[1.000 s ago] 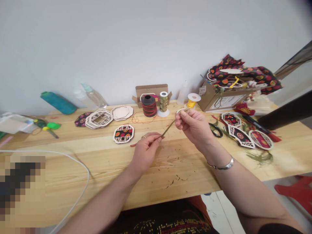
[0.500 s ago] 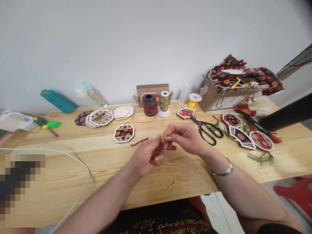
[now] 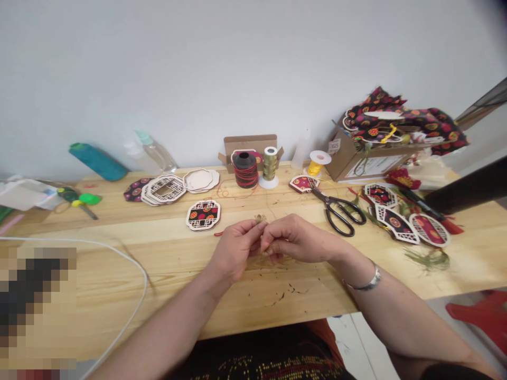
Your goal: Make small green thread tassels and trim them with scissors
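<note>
My left hand (image 3: 240,248) and my right hand (image 3: 295,237) meet above the middle of the table, both with fingers closed. Small loops of olive-gold thread (image 3: 260,217) stick out above the pinched fingers, and more of it shows below the right fingertips. A thin strand seems to run up toward the olive-gold thread spool (image 3: 270,166). Partly hidden behind my left hand lies a short red cord (image 3: 218,234). To the left rests an octagonal ornament (image 3: 203,215) with patterned fabric. Black-handled scissors (image 3: 338,211) lie right of my right hand.
A black spool with red cord (image 3: 245,171) and a yellow thread spool (image 3: 317,163) stand along the wall. At the back right is a cardboard box (image 3: 372,161) heaped with fabric. Finished ornaments (image 3: 430,229) lie at right; a white cable (image 3: 137,264) crosses the left.
Both hands have drawn closer together, with the right fingers now curled down against the left. Loops of olive-gold thread have come into sight above them. More of the red cord is covered.
</note>
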`<action>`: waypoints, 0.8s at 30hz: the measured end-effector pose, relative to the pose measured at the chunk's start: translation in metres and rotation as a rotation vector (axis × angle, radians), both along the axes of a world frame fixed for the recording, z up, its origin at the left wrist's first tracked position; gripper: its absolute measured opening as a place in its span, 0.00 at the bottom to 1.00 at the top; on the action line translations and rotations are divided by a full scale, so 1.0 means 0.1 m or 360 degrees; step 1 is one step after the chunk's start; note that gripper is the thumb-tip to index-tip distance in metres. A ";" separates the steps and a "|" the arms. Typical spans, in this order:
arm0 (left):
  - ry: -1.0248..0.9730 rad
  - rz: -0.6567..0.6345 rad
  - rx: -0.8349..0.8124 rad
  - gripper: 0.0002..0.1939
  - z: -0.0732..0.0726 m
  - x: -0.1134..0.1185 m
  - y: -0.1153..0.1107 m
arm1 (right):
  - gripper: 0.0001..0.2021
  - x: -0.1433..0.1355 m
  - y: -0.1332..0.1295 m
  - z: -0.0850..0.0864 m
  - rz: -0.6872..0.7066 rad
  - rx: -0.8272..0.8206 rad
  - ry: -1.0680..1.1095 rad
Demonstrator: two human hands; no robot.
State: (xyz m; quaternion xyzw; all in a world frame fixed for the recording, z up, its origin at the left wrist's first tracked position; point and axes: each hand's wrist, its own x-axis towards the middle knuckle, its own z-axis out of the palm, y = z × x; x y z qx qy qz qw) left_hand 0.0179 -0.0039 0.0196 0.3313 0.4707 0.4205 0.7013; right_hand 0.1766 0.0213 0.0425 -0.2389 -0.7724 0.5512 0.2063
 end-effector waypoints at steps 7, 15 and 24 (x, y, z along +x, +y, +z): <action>-0.0143 0.0083 -0.0082 0.13 0.00 -0.03 0.01 | 0.09 -0.04 -0.02 -0.02 0.0093 0.0041 -0.0099; -0.0189 0.0108 -0.0082 0.12 -0.01 -0.04 0.01 | 0.10 -0.08 -0.02 -0.06 0.0100 0.0179 -0.0098; -0.0124 0.0176 0.0025 0.10 0.02 -0.07 0.05 | 0.16 0.09 -0.01 0.08 0.0907 -0.0548 -0.0119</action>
